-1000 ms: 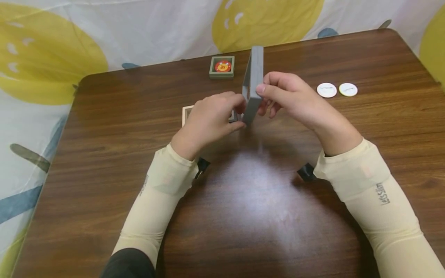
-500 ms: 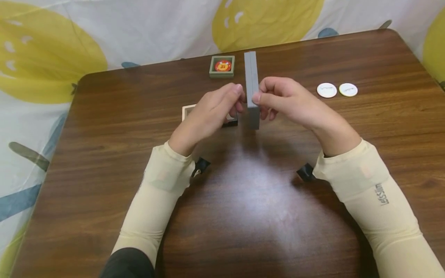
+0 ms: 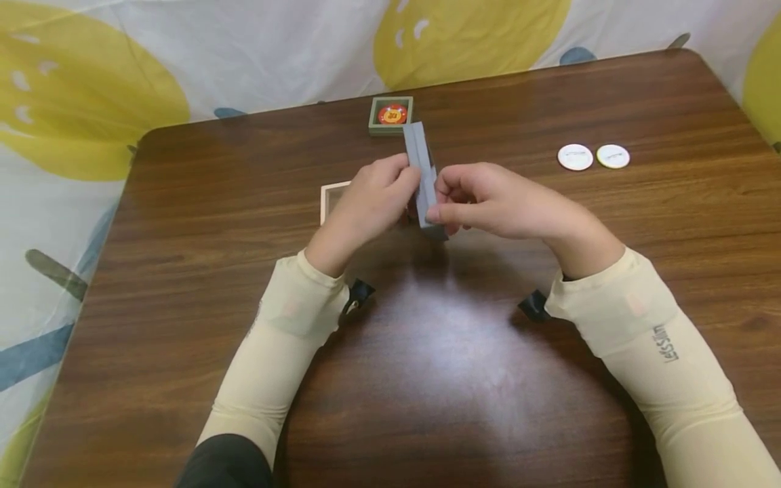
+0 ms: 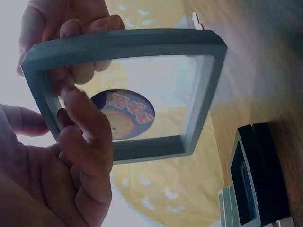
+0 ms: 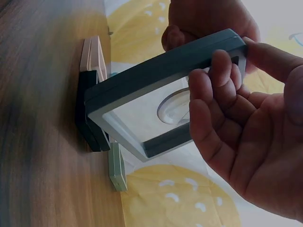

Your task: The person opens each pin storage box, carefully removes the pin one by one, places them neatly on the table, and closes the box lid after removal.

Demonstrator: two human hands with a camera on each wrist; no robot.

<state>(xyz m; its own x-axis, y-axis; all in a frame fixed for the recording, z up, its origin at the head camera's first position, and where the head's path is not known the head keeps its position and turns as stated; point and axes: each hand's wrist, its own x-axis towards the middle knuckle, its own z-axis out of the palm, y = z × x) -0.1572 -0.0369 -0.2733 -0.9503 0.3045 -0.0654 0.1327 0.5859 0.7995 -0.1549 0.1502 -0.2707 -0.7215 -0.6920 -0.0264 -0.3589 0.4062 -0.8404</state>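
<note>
A grey square display frame stands on edge in the air between both hands, leaning left at its top in the head view. Stretched inside it is clear film with a round dark badge, whose pale back shows in the right wrist view. My left hand pinches the frame's left side near the top, its fingers over the film. From the right, my right hand holds the lower near edge, thumb on the rim and curled fingers against the film side.
An olive-green frame with a red-and-yellow badge sits at the table's back. A pale frame lies partly behind the left hand, beside a black frame. Two round white badges lie pin side up at the right.
The grey frame has come down and toward the left, turning and tilting. My left hand, apart from it half a second ago, now grips it; my right hand has lowered with it.
</note>
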